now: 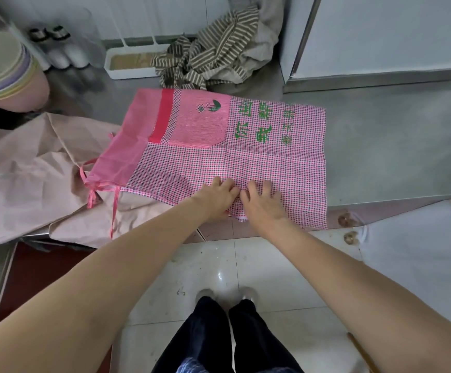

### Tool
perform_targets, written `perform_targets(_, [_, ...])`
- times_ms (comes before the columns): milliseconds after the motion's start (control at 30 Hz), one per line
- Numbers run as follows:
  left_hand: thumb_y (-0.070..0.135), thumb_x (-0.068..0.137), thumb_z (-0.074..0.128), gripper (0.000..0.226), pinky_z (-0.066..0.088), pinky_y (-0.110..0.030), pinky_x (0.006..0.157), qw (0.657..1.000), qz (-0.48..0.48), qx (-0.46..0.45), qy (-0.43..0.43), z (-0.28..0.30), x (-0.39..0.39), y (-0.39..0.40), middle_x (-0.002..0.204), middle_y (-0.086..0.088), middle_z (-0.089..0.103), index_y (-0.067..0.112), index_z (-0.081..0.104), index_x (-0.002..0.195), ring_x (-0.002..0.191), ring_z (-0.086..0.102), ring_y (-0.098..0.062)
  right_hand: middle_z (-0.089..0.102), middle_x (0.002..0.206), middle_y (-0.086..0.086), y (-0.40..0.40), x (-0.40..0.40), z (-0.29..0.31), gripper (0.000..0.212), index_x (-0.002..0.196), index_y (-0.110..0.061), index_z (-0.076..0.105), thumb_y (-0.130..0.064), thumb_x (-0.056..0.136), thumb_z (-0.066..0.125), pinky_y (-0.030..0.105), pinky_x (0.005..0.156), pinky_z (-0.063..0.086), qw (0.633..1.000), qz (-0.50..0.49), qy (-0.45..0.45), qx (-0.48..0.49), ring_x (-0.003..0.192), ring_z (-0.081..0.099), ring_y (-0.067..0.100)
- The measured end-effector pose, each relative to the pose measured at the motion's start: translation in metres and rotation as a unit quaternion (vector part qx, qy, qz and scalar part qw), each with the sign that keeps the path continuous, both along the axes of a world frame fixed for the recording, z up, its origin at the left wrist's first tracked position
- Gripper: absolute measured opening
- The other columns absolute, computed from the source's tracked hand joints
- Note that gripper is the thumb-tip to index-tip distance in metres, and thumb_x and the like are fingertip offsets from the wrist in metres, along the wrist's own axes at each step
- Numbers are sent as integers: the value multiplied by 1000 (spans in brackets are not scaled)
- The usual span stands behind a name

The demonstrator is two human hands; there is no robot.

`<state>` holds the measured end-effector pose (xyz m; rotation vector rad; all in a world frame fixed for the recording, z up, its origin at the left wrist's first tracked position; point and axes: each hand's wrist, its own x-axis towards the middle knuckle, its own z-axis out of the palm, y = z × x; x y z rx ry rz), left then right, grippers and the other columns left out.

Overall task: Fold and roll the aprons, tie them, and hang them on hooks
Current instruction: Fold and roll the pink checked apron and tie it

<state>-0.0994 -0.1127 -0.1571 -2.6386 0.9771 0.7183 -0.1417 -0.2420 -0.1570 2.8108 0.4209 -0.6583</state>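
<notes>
The pink apron (246, 146) bears green Chinese characters, upside down to the camera and not clearly readable.

Under both hands: pink apron (219, 146), thin woven cloth, matt, checked, with printed green lettering and creases. Beyond the hands: striped apron (213, 55), soft cloth, rumpled. Left of the left hand (216, 196): beige apron (30, 179), matt cloth, wrinkled. Right of the right hand (262, 203): counter (394, 146), brushed metal, dull sheen. Below the hands: floor (259, 265), glossy tile, scuffed.
</notes>
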Motion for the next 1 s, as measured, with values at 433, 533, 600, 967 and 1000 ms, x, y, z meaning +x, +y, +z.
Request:
perform_targets(433, [4, 91, 50, 38, 43, -42, 98, 996, 82, -37, -16, -2, 30, -48, 131, -13, 41, 2, 47, 129, 124, 37, -29, 29, 146, 16, -46, 70, 22, 57, 142, -7, 30, -18, 90, 51, 55, 111, 22, 987, -47, 36, -151, 135, 27, 36])
perform_targets(533, [7, 92, 49, 38, 40, -46, 99, 998, 64, -12, -23, 1, 27, -46, 133, -13, 40, 2, 47, 129, 125, 37, -30, 6, 153, 24, -43, 62, 12, 73, 146, 3, 9, -15, 90, 52, 54, 108, 30, 983, -108, 114, -99, 137, 22, 44])
perform_targets(600, [14, 92, 51, 38, 41, -48, 99, 999, 50, -11, -2, 3, 24, -46, 132, -13, 39, 2, 48, 127, 124, 35, -31, -7, 154, 25, -44, 62, 8, 85, 147, 3, -1, -23, 90, 57, 56, 110, 28, 978, -133, 143, -78, 138, 15, 48])
perform_targets(967, [38, 88, 59, 56, 42, -50, 97, 997, 57, -25, 36, 2, 25, -48, 130, -15, 43, 6, 41, 131, 126, 35, -37, 25, 140, 15, -69, 55, 15, 59, 138, -11, 29, -16, 87, 59, 49, 102, 37, 996, -50, 74, -4, 129, 30, 34])
perform_targets(1000, [38, 88, 59, 58, 42, -50, 97, 998, 56, -23, 34, 3, 24, -49, 130, -14, 44, 6, 40, 131, 126, 36, -37, 24, 140, 16, -68, 52, 13, 62, 138, -11, 27, -15, 86, 60, 47, 100, 39, 996, -48, 73, -5, 128, 30, 34])
